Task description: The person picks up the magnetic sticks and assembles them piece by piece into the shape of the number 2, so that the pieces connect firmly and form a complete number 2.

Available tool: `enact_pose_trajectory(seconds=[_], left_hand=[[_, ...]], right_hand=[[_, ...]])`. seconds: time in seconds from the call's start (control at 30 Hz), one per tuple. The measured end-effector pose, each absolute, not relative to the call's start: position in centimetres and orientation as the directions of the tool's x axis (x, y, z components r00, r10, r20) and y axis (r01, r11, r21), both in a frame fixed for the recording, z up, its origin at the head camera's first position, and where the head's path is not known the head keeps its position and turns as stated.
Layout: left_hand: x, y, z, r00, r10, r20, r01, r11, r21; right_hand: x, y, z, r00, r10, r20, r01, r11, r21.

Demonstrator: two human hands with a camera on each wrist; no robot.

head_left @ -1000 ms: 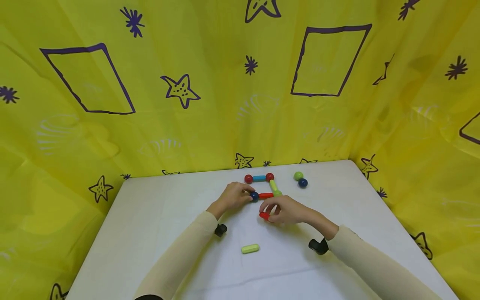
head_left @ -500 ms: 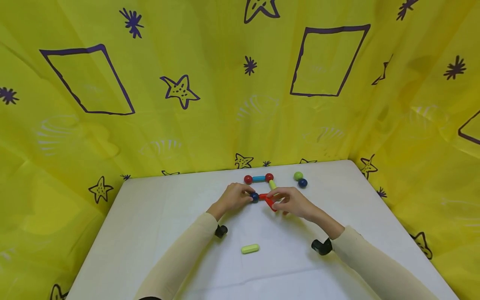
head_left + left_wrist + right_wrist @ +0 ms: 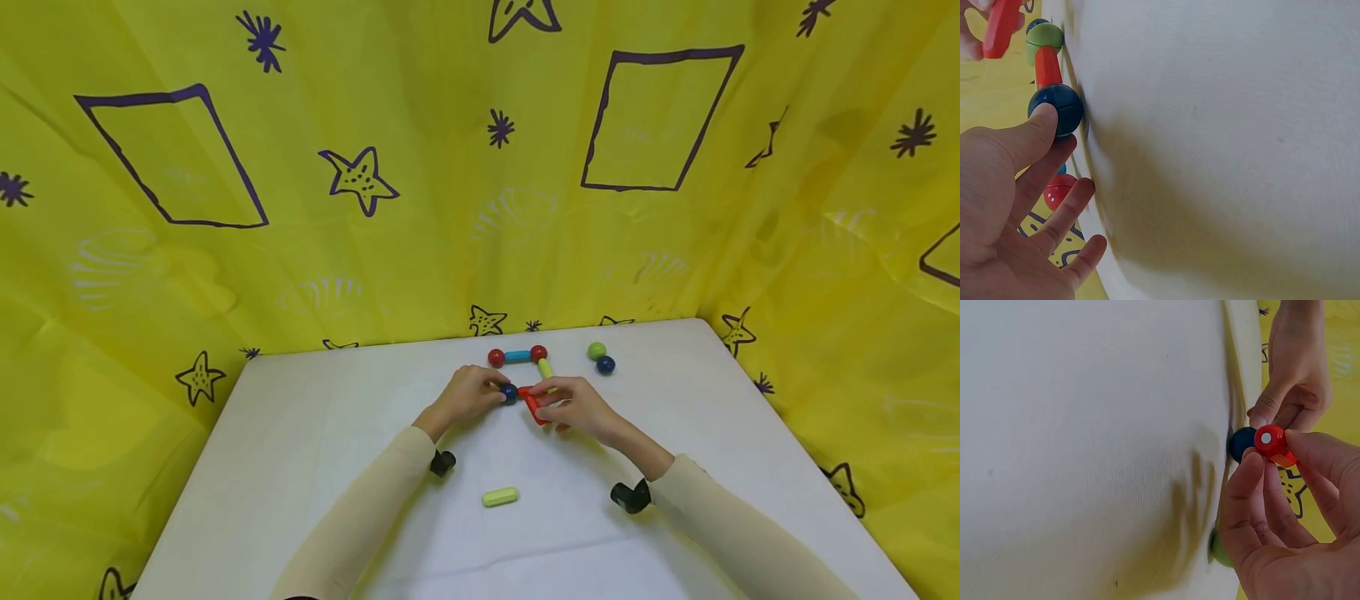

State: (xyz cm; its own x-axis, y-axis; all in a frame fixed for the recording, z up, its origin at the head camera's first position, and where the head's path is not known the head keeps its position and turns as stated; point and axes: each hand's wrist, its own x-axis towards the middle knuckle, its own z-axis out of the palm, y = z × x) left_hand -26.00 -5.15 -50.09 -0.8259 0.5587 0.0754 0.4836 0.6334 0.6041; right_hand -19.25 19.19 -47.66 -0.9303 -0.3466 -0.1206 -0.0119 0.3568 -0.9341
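Observation:
My left hand [image 3: 467,393] pinches a dark blue ball [image 3: 1057,111] between thumb and forefinger, low at the white tabletop. From that ball a red rod [image 3: 1047,66] runs to a light-green ball [image 3: 1045,39]. My right hand [image 3: 583,407] holds a second red rod [image 3: 536,408] by the fingertips, tilted; its round end with a white dot shows in the right wrist view. Behind the hands, a light-green rod [image 3: 545,367], a red ball [image 3: 538,353], a light-blue rod [image 3: 517,357] and another red ball [image 3: 497,358] continue the chain. In the head view my right hand covers the light-green ball.
Nearer the front of the white table [image 3: 300,467] lies a loose light-green rod [image 3: 500,497]. A light-green ball [image 3: 597,351] and a dark blue ball [image 3: 606,366] sit together at the back right. A yellow patterned curtain [image 3: 420,250] hangs behind the table.
My right hand has carried its red rod away from the front, up beside the chain's red rod, then shifted slightly left. My left hand stays on the dark blue ball.

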Motion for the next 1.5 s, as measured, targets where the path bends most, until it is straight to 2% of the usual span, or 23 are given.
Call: enact_pose_trajectory(seconds=[0.27, 0.9, 1.5], left_hand=[[-26.0, -5.2, -50.1, -0.826, 0.557, 0.084, 0.488, 0.634, 0.6], [-26.2, -5.3, -50.2, -0.82, 0.564, 0.091, 0.503, 0.637, 0.585], [-26.2, -5.3, -50.3, -0.821, 0.564, 0.087, 0.5, 0.637, 0.586]], right_hand=[[-19.7, 17.6, -48.4, -0.939, -0.297, -0.175, 0.064, 0.349, -0.935], [-20.2, 15.6, -49.3, -0.947, -0.212, -0.243, 0.15, 0.38, -0.913], [-20.1, 15.0, -49.5, -0.953, -0.212, -0.218, 0.132, 0.356, -0.925]])
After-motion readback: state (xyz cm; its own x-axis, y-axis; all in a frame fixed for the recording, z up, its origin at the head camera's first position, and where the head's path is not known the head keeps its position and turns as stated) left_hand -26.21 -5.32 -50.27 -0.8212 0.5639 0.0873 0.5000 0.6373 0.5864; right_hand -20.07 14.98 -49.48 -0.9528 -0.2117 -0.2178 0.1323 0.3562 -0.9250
